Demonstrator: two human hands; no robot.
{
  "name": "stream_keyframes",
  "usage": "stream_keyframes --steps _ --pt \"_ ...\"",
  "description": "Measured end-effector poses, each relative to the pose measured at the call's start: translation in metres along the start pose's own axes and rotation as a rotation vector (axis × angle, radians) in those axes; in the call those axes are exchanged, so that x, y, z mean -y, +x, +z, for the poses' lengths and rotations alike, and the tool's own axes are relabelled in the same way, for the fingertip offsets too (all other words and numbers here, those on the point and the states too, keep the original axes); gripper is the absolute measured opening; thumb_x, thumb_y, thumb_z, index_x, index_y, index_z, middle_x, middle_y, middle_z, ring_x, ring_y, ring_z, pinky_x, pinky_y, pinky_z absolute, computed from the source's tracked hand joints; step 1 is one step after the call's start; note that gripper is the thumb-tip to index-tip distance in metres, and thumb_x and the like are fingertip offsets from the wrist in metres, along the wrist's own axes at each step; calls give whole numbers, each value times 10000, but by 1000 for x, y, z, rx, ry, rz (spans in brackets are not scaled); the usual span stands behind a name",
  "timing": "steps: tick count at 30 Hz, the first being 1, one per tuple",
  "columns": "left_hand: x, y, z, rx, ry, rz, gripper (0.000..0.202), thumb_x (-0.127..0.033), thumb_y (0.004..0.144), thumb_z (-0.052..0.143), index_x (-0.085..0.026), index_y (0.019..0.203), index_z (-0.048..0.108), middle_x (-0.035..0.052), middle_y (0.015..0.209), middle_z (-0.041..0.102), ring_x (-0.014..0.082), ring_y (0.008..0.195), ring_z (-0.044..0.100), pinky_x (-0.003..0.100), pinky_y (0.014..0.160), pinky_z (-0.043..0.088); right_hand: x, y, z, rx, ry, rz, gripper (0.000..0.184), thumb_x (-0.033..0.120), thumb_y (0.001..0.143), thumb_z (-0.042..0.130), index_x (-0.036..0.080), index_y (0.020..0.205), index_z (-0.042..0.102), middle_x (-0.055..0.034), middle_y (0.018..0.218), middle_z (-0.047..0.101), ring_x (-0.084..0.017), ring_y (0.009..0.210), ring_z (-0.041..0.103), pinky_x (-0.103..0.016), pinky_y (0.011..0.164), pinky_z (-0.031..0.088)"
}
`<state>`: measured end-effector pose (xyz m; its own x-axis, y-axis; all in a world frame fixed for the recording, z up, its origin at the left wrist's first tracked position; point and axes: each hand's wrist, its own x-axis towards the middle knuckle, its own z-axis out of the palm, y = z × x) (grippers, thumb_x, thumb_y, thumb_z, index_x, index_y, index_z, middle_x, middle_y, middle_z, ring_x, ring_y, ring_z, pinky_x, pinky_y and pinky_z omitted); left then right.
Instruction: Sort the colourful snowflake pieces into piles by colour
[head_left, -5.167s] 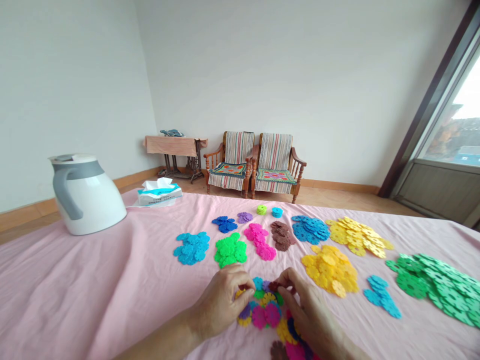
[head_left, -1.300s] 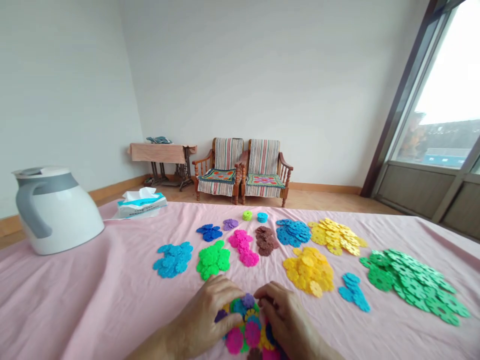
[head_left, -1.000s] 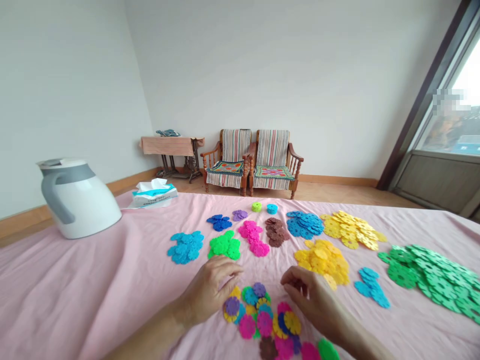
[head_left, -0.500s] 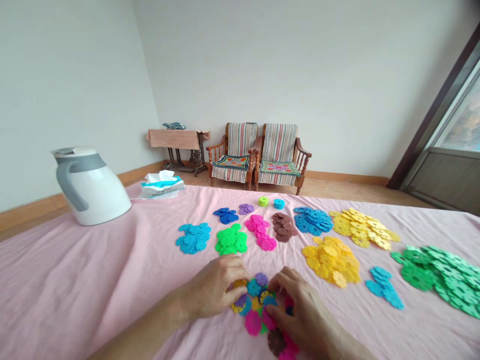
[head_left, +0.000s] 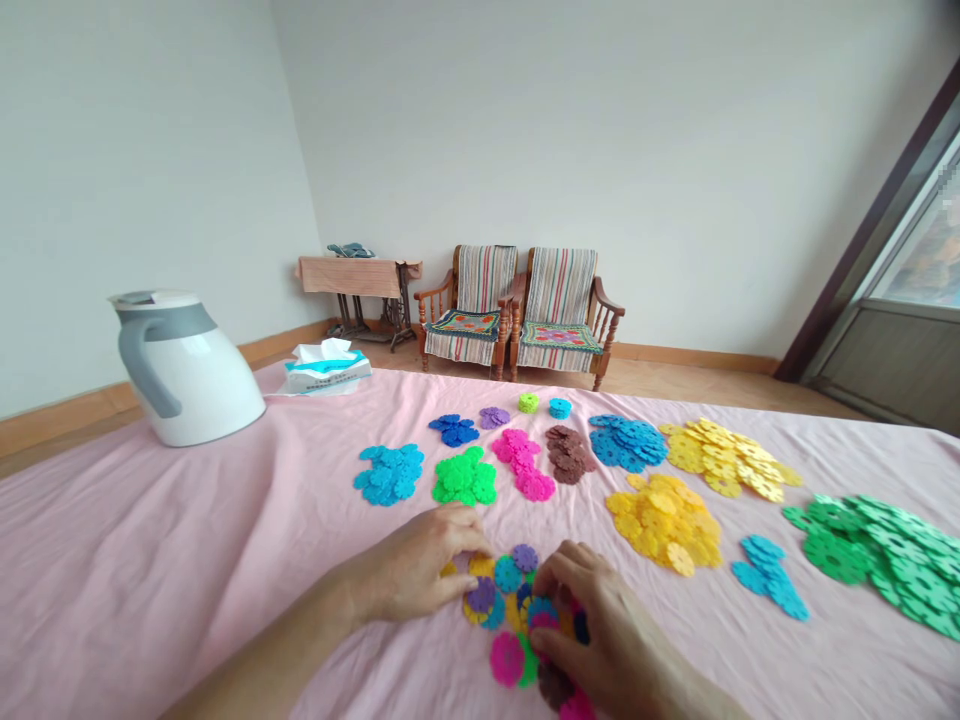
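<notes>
A small mixed heap of flower-shaped plastic discs in purple, blue, yellow and pink lies on the pink tablecloth just in front of me. My left hand rests on the heap's left side, its fingers together and curled over the discs with the thumb underneath. My right hand covers the heap's right side, with fingers and thumb closed around a few discs. What each hand actually grips is hidden.
Beyond the heap lie discs sorted by colour: light blue, green, pink, brown, blue, yellow, a large green spread. A white kettle and tissue pack stand far left.
A second ago my hands were spread apart beside the scattered mixed discs. Both have since closed in on the heap, and the right hand has slid nearer to me.
</notes>
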<state>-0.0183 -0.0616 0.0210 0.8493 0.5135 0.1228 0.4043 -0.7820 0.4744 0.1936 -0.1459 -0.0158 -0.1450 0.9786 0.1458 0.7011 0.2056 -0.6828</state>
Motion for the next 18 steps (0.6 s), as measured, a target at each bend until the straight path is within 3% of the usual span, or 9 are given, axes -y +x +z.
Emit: stream_keyframes --steps 8,13,18 --pt "0 0 5 -4 5 -18 210 -230 849 524 -229 1020 646 34 911 579 181 883 526 278 787 406 -4 -1 1 19 170 97 77 145 689 534 204 721 573 42 612 544 -108 585 487 -200 528 344" --pt "-3 0 3 6 1 -17 231 -217 859 493 -246 1036 638 36 946 559 184 911 523 281 801 411 -6 3 -3 21 180 49 159 120 678 536 198 766 643 23 672 565 -107 617 479 -208 560 351" --pt "-4 1 2 23 9 -25 169 -178 817 528 -224 954 616 26 938 561 196 960 502 289 824 399 -3 2 -2 -3 155 91 70 125 647 566 187 640 534 56 597 453 -84 555 400 -195 506 294"
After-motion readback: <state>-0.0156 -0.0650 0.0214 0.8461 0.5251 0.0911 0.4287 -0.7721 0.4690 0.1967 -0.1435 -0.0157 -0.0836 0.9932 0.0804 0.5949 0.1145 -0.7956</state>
